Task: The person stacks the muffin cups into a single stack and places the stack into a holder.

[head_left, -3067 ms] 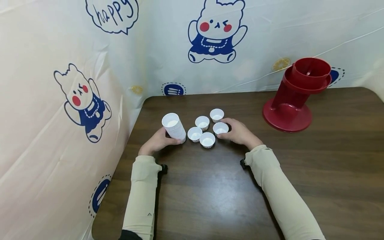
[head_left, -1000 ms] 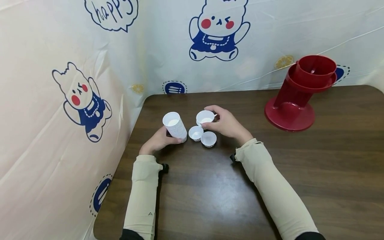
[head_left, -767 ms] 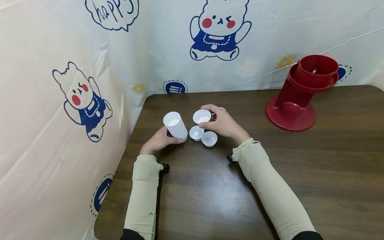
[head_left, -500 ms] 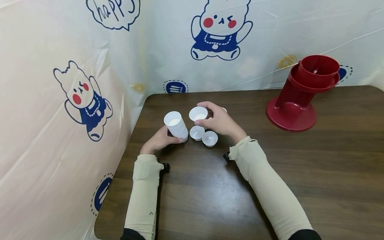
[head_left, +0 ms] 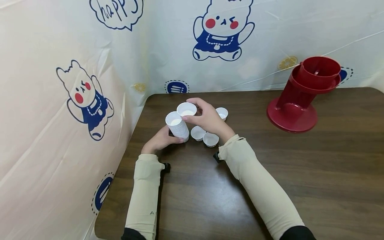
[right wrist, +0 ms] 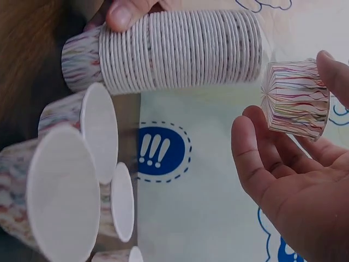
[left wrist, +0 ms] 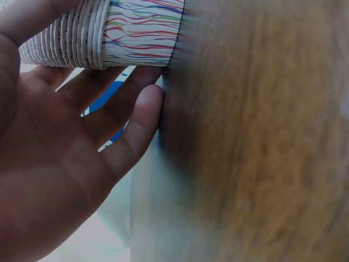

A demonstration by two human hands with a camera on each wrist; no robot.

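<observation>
My left hand (head_left: 159, 140) grips a tall stack of nested white paper baking cups (head_left: 177, 128) near its base, and the stack leans slightly left. In the left wrist view the stack's lowest cup (left wrist: 143, 35) shows wavy coloured lines. Between thumb and fingers, my right hand (head_left: 208, 117) holds a single paper baking cup (head_left: 186, 109) at the top of the stack. Seen from the right wrist, this cup (right wrist: 297, 98) has its base facing the stack's mouth, with a narrow gap. Several loose cups stand mouth up nearby, among them a near one (head_left: 211, 140) and another (head_left: 198, 133).
Beyond my right hand stands one more loose cup (head_left: 222, 113). A red plastic stand with a round base (head_left: 292, 118) and a cup-shaped top (head_left: 319, 71) is at the back right of the brown wooden table (head_left: 240, 200). Printed cloth (head_left: 168, 43) hangs behind and on the left.
My right hand has lifted a cup from the loose group and carried it left and away from me to the top of the stack. The left hand keeps its grip in place.
</observation>
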